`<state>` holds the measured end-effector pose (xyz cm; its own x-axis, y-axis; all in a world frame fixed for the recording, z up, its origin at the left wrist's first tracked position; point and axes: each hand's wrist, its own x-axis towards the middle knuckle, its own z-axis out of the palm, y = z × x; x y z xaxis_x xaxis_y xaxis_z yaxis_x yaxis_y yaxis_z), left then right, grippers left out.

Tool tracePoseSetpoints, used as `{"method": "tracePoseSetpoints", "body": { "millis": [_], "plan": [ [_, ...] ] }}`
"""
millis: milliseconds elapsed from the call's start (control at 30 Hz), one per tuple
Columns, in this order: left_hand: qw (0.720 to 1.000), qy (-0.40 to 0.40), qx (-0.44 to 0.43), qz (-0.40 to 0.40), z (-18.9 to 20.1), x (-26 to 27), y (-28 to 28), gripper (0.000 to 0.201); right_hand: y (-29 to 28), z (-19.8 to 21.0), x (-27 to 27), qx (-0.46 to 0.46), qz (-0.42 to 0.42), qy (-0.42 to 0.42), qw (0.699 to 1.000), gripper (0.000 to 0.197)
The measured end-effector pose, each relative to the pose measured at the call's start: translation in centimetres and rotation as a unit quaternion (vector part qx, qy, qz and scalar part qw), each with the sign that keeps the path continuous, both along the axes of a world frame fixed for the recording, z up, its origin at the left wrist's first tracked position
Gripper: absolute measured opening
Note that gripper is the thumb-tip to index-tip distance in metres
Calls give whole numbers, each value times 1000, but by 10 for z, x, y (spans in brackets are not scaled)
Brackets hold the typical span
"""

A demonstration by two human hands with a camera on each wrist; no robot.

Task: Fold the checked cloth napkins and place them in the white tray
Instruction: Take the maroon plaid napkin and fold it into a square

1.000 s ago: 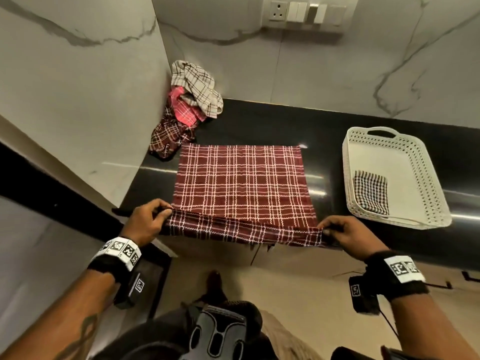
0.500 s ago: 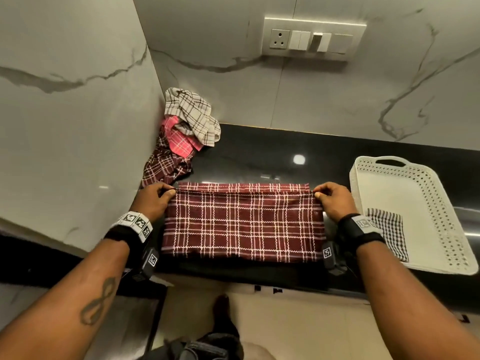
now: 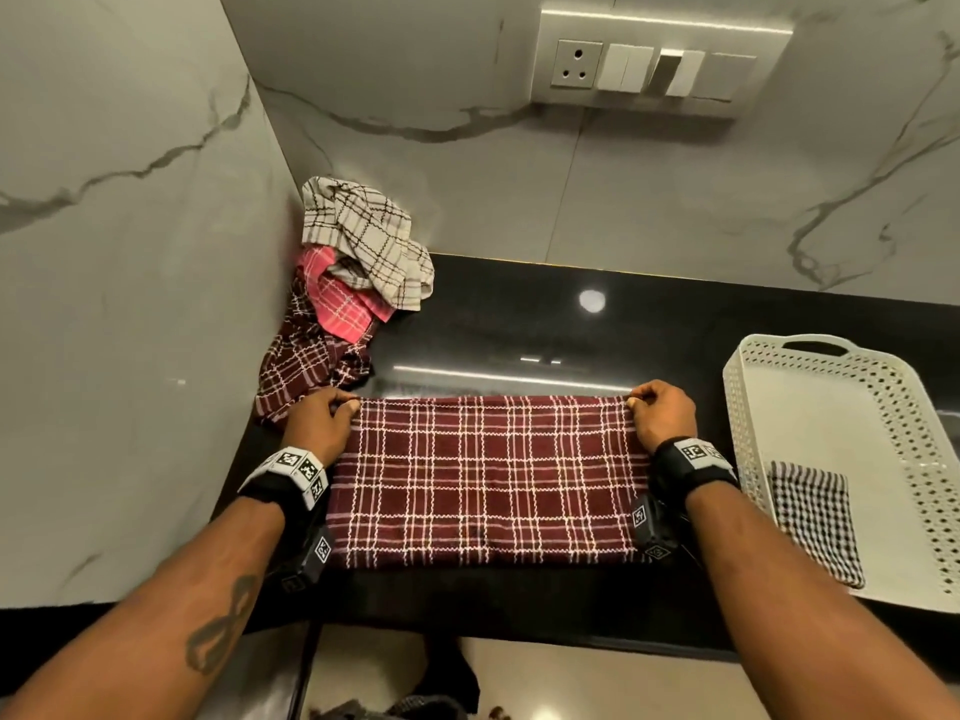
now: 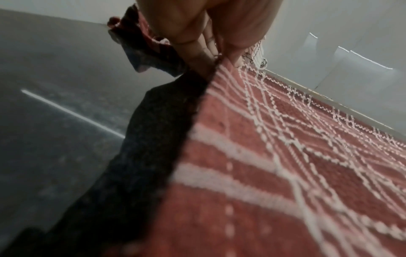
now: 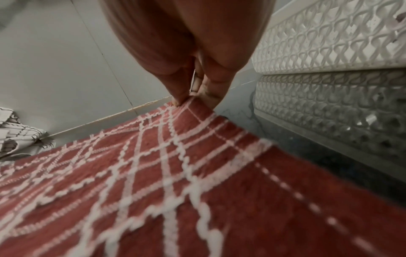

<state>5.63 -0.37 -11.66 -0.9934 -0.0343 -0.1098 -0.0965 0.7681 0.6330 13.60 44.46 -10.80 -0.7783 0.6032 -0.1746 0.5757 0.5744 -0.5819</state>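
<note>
A maroon checked napkin [image 3: 488,480] lies folded in half on the black counter [image 3: 519,330], its doubled edge at the far side. My left hand [image 3: 324,415] pinches its far left corner [image 4: 219,60]. My right hand [image 3: 660,410] pinches the far right corner [image 5: 189,100]. The white perforated tray [image 3: 883,397] stands to the right, holding one folded black-and-white checked napkin [image 3: 815,517] at its near left. A heap of unfolded napkins sits in the back left corner: a cream one [image 3: 363,236] on top, a pink one [image 3: 337,298], a maroon one [image 3: 306,366] beneath.
Marble walls close the counter at the left and back. A socket and switch plate [image 3: 660,70] is on the back wall. The counter's front edge [image 3: 519,615] runs just below the napkin. The tray wall [image 5: 329,43] stands close to my right hand.
Both hands carried the napkin's near edge from the counter front over to the far edge, folding the cloth in half. They now hold the far corners down.
</note>
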Motion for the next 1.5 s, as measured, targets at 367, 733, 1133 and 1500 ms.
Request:
{"method": "tracePoseSetpoints", "body": {
  "millis": [367, 733, 1133, 1500],
  "plan": [
    [999, 16, -38, 22, -1, -2, 9, 8, -3, 5, -12, 29, 3, -64, 998, 12],
    [918, 113, -351, -143, 36, 29, 64, 24, -101, 44, -3, 150, 260, -73, 951, 49],
    [878, -77, -344, -324, -4, 42, 36, 84, -88, -6, 22, 132, 338, -273, 891, 100],
    [872, -29, -339, -351, 21, 68, 68, 71, -128, 15, 39, 151, 377, -216, 888, 85]
  ]
}}
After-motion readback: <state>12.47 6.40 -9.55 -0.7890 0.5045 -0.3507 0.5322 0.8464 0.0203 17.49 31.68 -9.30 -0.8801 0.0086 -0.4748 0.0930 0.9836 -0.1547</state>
